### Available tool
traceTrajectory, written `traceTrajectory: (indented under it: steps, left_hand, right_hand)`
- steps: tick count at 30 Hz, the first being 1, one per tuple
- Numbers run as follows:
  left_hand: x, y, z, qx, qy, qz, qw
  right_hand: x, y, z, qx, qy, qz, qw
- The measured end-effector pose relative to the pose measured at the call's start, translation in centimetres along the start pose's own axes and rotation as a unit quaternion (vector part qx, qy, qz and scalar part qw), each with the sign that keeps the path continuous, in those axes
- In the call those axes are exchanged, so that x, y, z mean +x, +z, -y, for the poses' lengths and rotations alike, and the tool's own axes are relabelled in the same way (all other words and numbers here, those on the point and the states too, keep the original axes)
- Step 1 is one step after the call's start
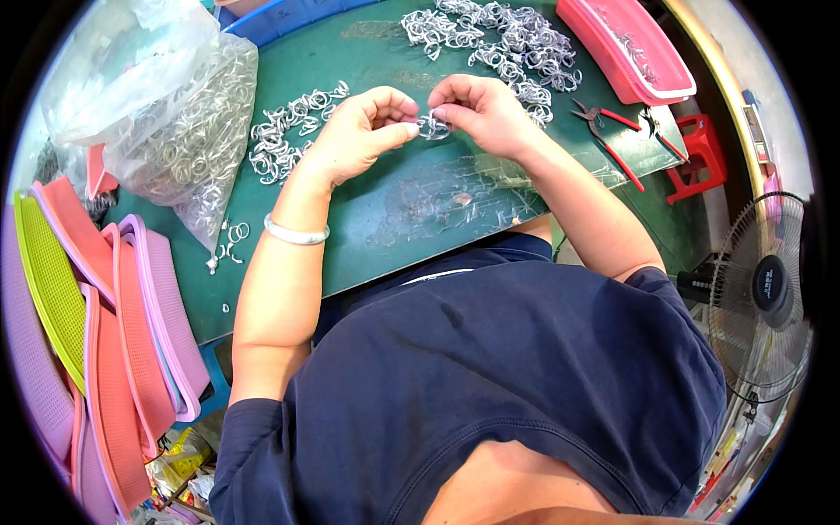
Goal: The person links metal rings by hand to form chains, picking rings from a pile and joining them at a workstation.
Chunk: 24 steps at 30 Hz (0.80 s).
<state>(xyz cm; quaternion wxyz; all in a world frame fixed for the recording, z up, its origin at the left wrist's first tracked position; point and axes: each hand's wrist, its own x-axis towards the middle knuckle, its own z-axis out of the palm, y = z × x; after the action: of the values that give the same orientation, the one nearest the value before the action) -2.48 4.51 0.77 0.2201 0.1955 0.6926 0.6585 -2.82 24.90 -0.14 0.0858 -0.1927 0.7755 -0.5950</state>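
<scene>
Over the green table (pixel 385 236) both hands are raised close together, with a small cluster of silvery metal rings (pixel 433 129) between their fingertips. My left hand (pixel 366 131) pinches the rings from one side with thumb and fingers. From the other side, my right hand (pixel 486 115) pinches the same cluster. How the rings join is too small to tell. Beside my left hand lies a loose pile of silvery rings (pixel 278 144). A larger pile of rings (pixel 525 48) spreads beyond my right hand.
A clear plastic bag full of rings (pixel 197 131) stands at the left, near stacked plastic baskets (pixel 114 350). At the right are a pink tray (pixel 626 52), red-handled pliers (pixel 617 153), a red stool (pixel 700 157) and a fan (pixel 761 289). A blue bin (pixel 280 22) sits at the back.
</scene>
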Motion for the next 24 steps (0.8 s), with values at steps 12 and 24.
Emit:
traceTrajectory:
  steps: [12,24]
  left_hand:
    - [0.5,0.9,1.1,-0.030,0.110,-0.066,0.991]
    - [0.5,1.7,1.3,0.022,0.122,-0.132,0.984]
  right_hand:
    - [0.3,0.0,0.9,0.092,0.023,0.013,0.995]
    - [0.7,-0.7,1.3,0.020,0.016,0.026,0.999]
